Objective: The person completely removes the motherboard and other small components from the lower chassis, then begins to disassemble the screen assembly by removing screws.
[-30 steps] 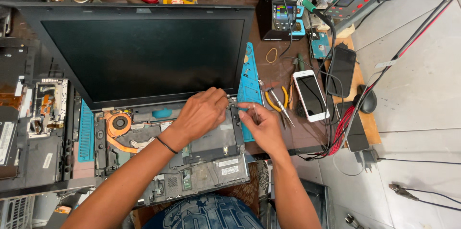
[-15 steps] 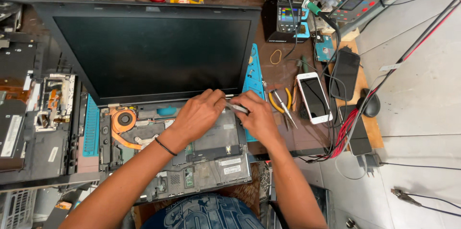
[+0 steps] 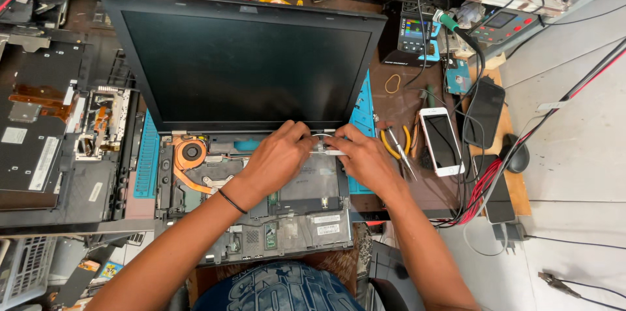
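While both of my hands sit together at the far right corner of the opened laptop base, just below the hinge line, I can read a fair amount about where the work stands. My left hand is curled, fingertips pinched down on a small pale strip that lies across the chassis; my right hand closes on the same strip from the right, thumb and forefinger pressed to it. A thin wire loop arcs just above the fingers, near the bottom edge of the dark screen, which stands upright and still attached.

As I judge it, the teardown is well along: the keyboard and top cover are off, so the copper heat pipe and fan at the left and the boards nearer me lie bare. What remains, by the look of it, is the part at the hinge and everything still seated in the base.

Left of the laptop lies another stripped chassis. To the right, on the wooden bench, yellow-handled pliers rest just beside my right hand, then a white phone and a black phone, with red and black cables trailing off the edge. A blue mat shows under the base.
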